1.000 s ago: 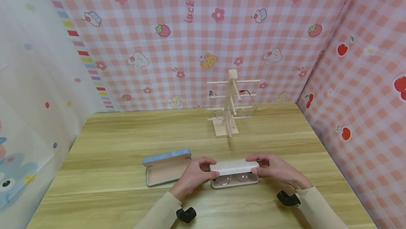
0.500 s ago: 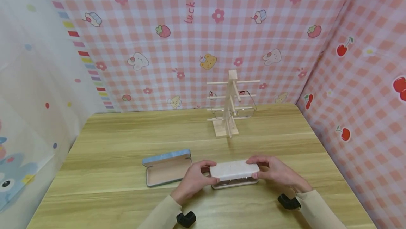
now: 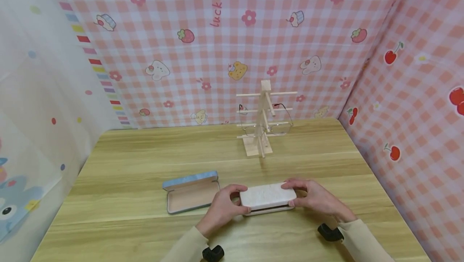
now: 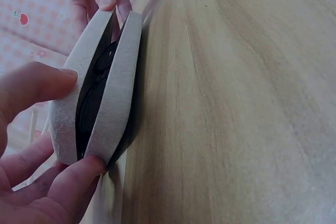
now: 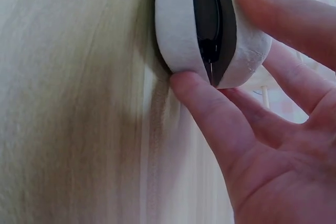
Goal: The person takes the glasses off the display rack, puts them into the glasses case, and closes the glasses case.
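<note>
A white marbled glasses case (image 3: 268, 195) lies on the table, its lid lowered to a narrow gap along the front. My left hand (image 3: 224, 206) grips its left end with curled fingers and thumb. The right end is held the same way by my right hand (image 3: 316, 198). Through the gap in the left wrist view, part of a pair of glasses (image 4: 105, 59) shows against the dark inside. The right wrist view also shows a piece of the glasses' frame (image 5: 217, 6) there. The lid hides the rest of them.
A blue glasses case (image 3: 190, 179) stands open with its lid up, left of my left hand. Behind the white case is a wooden display stand (image 3: 266, 92) with a pair of thin-rimmed glasses (image 3: 291, 121) on it. Patterned cloth walls (image 3: 203, 52) border the wooden table (image 3: 137, 157).
The white case's lid has swung down towards me, from showing the glasses inside to a thin gap. Both hands have kept their hold on its ends.
</note>
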Demonstrator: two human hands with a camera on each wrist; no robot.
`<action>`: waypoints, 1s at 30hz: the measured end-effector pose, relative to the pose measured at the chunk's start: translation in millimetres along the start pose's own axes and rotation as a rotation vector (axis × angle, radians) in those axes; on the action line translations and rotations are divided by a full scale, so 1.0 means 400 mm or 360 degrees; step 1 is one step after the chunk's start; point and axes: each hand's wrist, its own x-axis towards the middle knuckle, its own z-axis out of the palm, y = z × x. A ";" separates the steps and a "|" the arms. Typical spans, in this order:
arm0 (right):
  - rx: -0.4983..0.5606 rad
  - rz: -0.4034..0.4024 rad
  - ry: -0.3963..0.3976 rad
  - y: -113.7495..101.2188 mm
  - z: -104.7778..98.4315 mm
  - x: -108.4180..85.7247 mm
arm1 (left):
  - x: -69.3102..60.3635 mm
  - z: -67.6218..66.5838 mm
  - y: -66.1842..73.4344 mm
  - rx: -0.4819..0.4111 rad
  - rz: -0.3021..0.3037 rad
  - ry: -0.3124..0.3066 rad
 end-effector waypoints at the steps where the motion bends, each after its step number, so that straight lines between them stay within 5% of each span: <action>1: 0.0004 0.0011 0.0004 0.000 0.001 0.000 | 0.000 0.000 -0.001 -0.0001 0.0008 -0.0001; 11: -0.0009 0.0061 0.0036 0.010 0.009 0.004 | -0.001 0.002 0.004 0.0105 0.0046 0.0013; 15: -0.0003 -0.0012 0.0007 0.011 0.014 0.006 | -0.002 0.007 0.008 0.0132 0.0061 0.0005; 22: -0.0277 -0.0155 -0.0032 -0.009 0.023 0.007 | -0.004 0.016 0.011 0.0345 0.0134 -0.0085; 24: -0.0247 -0.0130 -0.0009 -0.018 0.020 0.005 | -0.008 0.014 0.016 0.0406 0.0128 -0.0114; 27: -0.0114 -0.0076 0.0176 -0.038 0.012 0.011 | -0.010 0.007 0.031 0.0438 0.0160 -0.0094; 30: -0.0001 -0.0049 0.0508 -0.069 -0.003 0.030 | 0.003 -0.007 0.066 0.0233 0.0219 0.0054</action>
